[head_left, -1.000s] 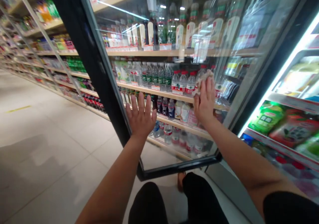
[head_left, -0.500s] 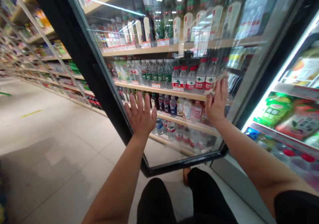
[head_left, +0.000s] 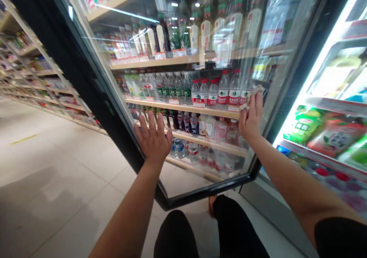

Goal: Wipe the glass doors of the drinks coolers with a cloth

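An open glass cooler door with a black frame stands in front of me. My left hand lies flat on the glass near the frame's left edge, fingers spread. My right hand presses a crumpled pale cloth against the glass close to the door's hinged right side. Through the glass I see store shelves with rows of water bottles and other drinks.
The lit cooler interior at the right holds green and red packets. Long aisle shelves run back at the left over a pale tiled floor. My dark-trousered knees are low under the door.
My right hand has slid the cloth rightward across the glass toward the hinge side. My left hand has stayed flat on the glass, lower in view now.
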The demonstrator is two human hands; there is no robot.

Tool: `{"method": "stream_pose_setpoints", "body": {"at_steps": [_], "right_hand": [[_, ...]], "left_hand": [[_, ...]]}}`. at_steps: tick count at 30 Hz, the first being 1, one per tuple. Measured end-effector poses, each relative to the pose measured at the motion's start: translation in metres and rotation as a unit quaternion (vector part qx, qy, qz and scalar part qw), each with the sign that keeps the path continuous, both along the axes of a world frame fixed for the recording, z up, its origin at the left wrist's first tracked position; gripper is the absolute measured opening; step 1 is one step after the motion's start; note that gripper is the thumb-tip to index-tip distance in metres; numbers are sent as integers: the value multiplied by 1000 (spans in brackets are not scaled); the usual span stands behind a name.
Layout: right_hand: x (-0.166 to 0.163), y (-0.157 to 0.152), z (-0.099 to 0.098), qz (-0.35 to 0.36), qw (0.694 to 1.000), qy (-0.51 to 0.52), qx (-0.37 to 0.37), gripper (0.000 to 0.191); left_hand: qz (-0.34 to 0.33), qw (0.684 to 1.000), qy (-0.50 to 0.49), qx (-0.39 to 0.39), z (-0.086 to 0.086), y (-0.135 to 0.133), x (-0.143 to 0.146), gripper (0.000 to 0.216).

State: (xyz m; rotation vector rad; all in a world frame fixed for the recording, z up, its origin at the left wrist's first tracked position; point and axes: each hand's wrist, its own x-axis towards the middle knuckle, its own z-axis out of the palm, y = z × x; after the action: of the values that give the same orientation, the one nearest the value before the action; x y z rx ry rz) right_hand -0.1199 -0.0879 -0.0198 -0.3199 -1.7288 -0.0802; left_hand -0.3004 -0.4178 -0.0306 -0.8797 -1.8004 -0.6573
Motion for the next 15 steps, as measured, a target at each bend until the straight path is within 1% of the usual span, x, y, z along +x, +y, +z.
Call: {"method": "stream_pose_setpoints", "body": {"at_steps": [1, 2, 5, 6, 7, 8, 9, 12, 13, 14, 15], "right_hand": [[2, 4, 3, -2, 1000, -1, -6, 65], [3, 9, 10, -3, 1000, 3, -12, 65], [5, 25, 49, 4, 998, 45, -43, 66], [5, 28, 58, 8, 997, 60, -53, 66], [5, 31, 63, 13, 995, 72, -60, 66], [5, 32, 64, 15, 995, 80, -62, 66], [5, 33, 59, 16, 995, 84, -58, 66], [3, 34, 40, 1, 995, 92, -35, 65], [2, 36, 38, -6, 995, 98, -30, 64], [0, 38, 41, -10, 994, 107, -29, 64], [-3, 39, 49, -12, 993, 117, -32, 64]], "left_hand": [[0, 1000, 2, -1, 0, 0, 0, 63], [1, 1000, 8, -2, 0, 0, 0, 63], [16, 999, 33, 1, -1, -1, 0, 62], [21, 999, 41, 2, -1, -1, 0, 62], [26, 998, 49, 1, -2, -1, 0, 62], [30, 998, 56, 0, -3, -1, 0, 62], [33, 998, 62, -1, -3, -1, 0, 62], [32, 997, 65, 1, -4, -1, 0, 63], [29, 998, 64, 2, -4, -1, 1, 63], [25, 998, 62, 3, -4, -2, 1, 63], [23, 998, 59, 4, -3, -2, 1, 63]]}}
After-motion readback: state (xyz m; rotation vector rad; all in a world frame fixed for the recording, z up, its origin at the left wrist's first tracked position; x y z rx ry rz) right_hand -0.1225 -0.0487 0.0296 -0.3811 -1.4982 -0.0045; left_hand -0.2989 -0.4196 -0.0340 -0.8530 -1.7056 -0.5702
